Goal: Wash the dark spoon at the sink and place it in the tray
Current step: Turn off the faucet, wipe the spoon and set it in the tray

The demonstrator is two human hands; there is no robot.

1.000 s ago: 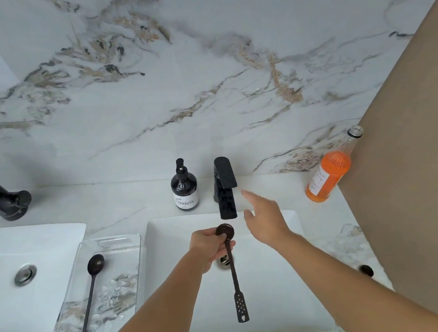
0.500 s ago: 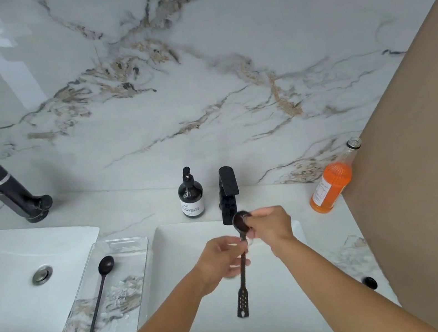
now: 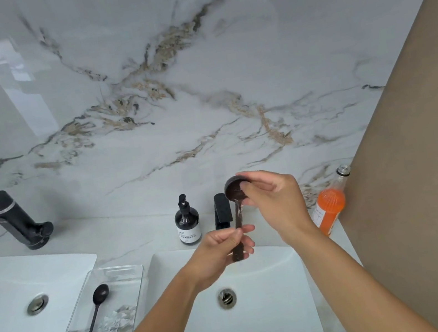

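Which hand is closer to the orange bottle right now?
Right. The right hand, rubbing the dark spoon's bowl, sits just left of the orange bottle; the left hand grips the handle farther left, over the sink.

Over the sink (image 3: 282, 315), left hand (image 3: 221, 253) grips the dark spoon (image 3: 235, 192) handle; right hand (image 3: 273, 200) fingers rub its bowl

This was a home bathroom or washroom. Two white basins, the near one (image 3: 291, 284) and another (image 3: 5, 291) at the left edge, sat in a marble desk (image 3: 124, 235), each with a black faucet (image 3: 221, 209). A marble wall (image 3: 197, 82) rose behind, and a dark soap pump bottle (image 3: 187, 224) stood along the desk's back edge.
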